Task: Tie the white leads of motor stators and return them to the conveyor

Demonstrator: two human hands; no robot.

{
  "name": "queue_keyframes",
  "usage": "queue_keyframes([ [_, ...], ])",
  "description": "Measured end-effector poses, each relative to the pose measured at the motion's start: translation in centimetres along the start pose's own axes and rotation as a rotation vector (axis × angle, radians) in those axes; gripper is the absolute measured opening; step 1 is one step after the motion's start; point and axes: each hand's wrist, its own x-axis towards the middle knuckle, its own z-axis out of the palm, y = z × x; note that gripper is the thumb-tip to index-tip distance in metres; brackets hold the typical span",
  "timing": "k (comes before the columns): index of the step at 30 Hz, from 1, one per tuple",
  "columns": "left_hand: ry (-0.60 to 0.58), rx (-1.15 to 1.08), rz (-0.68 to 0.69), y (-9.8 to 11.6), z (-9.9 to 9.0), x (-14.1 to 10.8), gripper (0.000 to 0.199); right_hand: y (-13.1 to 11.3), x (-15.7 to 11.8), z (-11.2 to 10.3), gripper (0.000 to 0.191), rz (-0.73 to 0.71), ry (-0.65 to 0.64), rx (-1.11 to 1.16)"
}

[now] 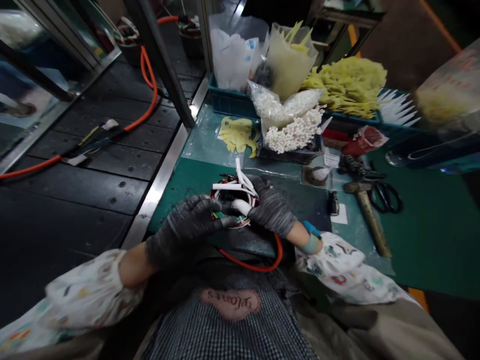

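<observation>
A round wire bundle (226, 187) with white sleeving, coloured wires and a bit of green lies on a dark mat in front of me. My left hand (187, 222), in a grey knit glove, has its fingers bent around the bundle's left edge, with thumb and forefinger at its near side. From the right, my right hand (273, 209), gloved alike, closes on the bundle beside a thick white sleeve (242, 206). Its fingertips are partly hidden. An orange cable (262, 268) loops below, between the bundle and my apron.
Behind the bundle stand a box of small white pieces (288, 132), yellow strips (238, 134) and a heap of yellow pieces (347, 85). To the right lie a hammer (367, 215) and black-handled scissors (386, 197). A slatted conveyor (108, 185) with an orange cable runs along the left.
</observation>
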Motion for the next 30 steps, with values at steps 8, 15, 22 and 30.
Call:
queue_keyframes([
  [8,-0.17,0.024,0.157,-1.0,-3.2,2.5,0.035,2.1,7.4,-0.8,0.051,-0.368,-0.409,0.032],
  [15,-0.059,0.224,0.099,-0.9,-1.1,-1.9,0.043,3.4,6.7,-3.9,0.064,-0.249,0.053,-0.104],
  [22,0.094,0.047,0.12,-2.6,2.6,-2.0,0.018,4.8,9.3,-6.6,0.02,0.086,0.277,-0.387],
  [30,0.289,0.167,-0.152,2.0,5.0,-1.1,0.016,1.5,5.6,-8.2,0.011,-0.107,0.348,0.042],
])
